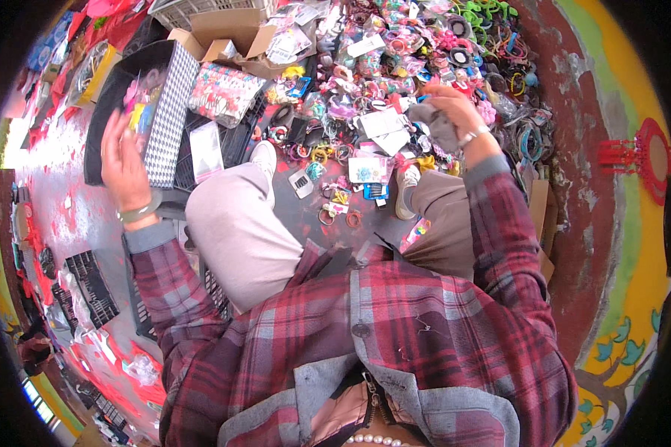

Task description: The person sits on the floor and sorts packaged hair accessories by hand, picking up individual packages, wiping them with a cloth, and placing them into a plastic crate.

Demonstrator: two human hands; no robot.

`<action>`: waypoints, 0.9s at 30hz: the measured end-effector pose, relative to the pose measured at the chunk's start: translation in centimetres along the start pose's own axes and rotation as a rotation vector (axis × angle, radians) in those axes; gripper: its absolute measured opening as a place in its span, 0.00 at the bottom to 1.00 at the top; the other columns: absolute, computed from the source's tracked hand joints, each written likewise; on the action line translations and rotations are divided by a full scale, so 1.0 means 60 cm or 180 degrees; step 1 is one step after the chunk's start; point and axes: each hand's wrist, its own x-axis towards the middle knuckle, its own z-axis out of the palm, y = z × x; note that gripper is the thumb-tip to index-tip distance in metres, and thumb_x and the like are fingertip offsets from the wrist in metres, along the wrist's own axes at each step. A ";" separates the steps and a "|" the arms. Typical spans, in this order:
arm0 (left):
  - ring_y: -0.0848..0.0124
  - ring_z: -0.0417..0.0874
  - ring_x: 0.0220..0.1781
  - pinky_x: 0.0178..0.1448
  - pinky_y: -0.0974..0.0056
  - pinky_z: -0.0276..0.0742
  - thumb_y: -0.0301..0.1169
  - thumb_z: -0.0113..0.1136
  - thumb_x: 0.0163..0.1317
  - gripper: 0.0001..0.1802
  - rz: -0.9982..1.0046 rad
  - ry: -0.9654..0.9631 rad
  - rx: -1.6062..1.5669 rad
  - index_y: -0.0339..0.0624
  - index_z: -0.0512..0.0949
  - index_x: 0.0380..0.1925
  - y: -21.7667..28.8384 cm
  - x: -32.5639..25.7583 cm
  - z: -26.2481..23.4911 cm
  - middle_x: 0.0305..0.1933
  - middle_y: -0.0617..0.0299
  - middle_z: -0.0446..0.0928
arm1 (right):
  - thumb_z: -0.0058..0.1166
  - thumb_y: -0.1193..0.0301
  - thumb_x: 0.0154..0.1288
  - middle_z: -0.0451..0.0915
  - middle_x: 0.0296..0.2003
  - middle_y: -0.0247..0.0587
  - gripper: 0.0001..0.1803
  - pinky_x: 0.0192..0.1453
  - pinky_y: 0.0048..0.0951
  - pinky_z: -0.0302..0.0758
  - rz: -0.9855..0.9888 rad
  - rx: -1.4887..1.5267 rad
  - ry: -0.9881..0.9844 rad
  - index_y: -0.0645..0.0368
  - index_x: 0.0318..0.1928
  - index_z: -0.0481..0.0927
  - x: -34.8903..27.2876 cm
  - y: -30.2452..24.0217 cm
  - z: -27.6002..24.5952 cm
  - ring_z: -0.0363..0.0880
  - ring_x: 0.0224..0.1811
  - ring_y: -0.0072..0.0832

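My left hand (124, 160), fingers stretched out, is at the near edge of a long black box (173, 112) with a houndstooth side. Inside the box lie pink, yellow and blue small items (143, 112), partly hidden by the fingers. My right hand (458, 112) is closed around a soft grey fabric item (434, 125), which looks like a scrunchie. It hangs above the right side of a large pile of hair ties and hair accessories (365, 78). White cards (385, 130) lie on the pile just left of that hand.
A patterned plastic-wrapped pack (224, 93) rests on a black crate (250, 123) beside the box. Behind it is an open cardboard box (227, 37). Green hair bands (488, 18) lie at the far right. A painted wall (641, 246) rises on the right; black trays (91, 287) lie at left.
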 end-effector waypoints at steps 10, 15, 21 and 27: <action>0.69 0.75 0.51 0.48 0.70 0.73 0.25 0.47 0.63 0.11 -0.1327 -0.1540 -0.2459 0.35 0.74 0.43 0.167 -0.003 0.302 0.50 0.55 0.73 | 0.39 0.72 0.58 0.79 0.38 0.53 0.16 0.46 0.41 0.74 0.0454 -0.4842 -0.0749 0.60 0.44 0.75 0.160 0.289 0.077 0.78 0.43 0.43; 0.68 0.76 0.49 0.47 0.70 0.73 0.26 0.47 0.63 0.11 -0.2381 -0.1510 -0.2904 0.33 0.72 0.43 0.168 0.024 0.308 0.47 0.52 0.74 | 0.38 0.73 0.60 0.59 0.59 0.60 0.24 0.41 0.40 0.77 0.0649 -0.4717 -0.0291 0.62 0.58 0.61 0.189 0.358 0.090 0.78 0.42 0.47; 0.67 0.78 0.47 0.47 0.70 0.73 0.27 0.46 0.63 0.11 -0.2554 -0.1611 -0.2760 0.33 0.72 0.43 0.175 0.027 0.318 0.46 0.51 0.75 | 0.41 0.71 0.59 0.65 0.54 0.59 0.22 0.37 0.37 0.78 0.0325 -0.4853 -0.0077 0.61 0.55 0.63 0.225 0.411 0.104 0.81 0.37 0.42; 0.68 0.78 0.46 0.47 0.69 0.73 0.27 0.45 0.64 0.12 -0.2483 -0.1811 -0.2834 0.32 0.72 0.43 0.166 0.015 0.331 0.46 0.51 0.75 | 0.43 0.69 0.59 0.73 0.41 0.53 0.18 0.36 0.35 0.78 0.0001 -0.5173 -0.0053 0.59 0.50 0.67 0.242 0.427 0.101 0.81 0.33 0.41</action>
